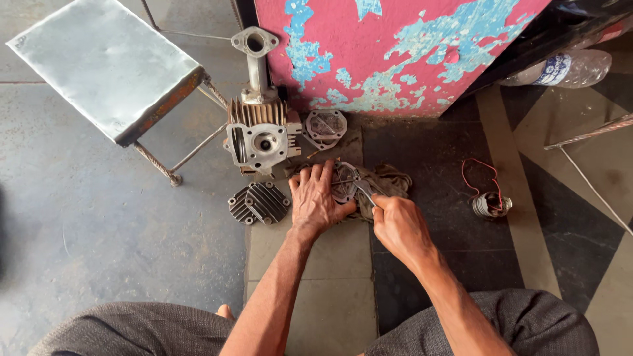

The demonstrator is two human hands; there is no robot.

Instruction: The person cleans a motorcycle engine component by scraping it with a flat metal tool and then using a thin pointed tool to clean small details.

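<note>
We had our left hand [315, 198] spread flat, pinning the round metal plate [343, 182] on the rag [389, 181]. Our right hand [397, 223] gripped a thin tool [364, 192], angled up-left onto the plate, which sat just ahead, between both hands.

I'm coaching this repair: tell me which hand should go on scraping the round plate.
Right, probably: the right hand already grips the small tool against the round plate, while the left hand lies flat, pinning it.

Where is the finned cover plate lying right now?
In the head view, the finned cover plate lies on the floor just left of the left hand, below the engine cylinder block.
</note>
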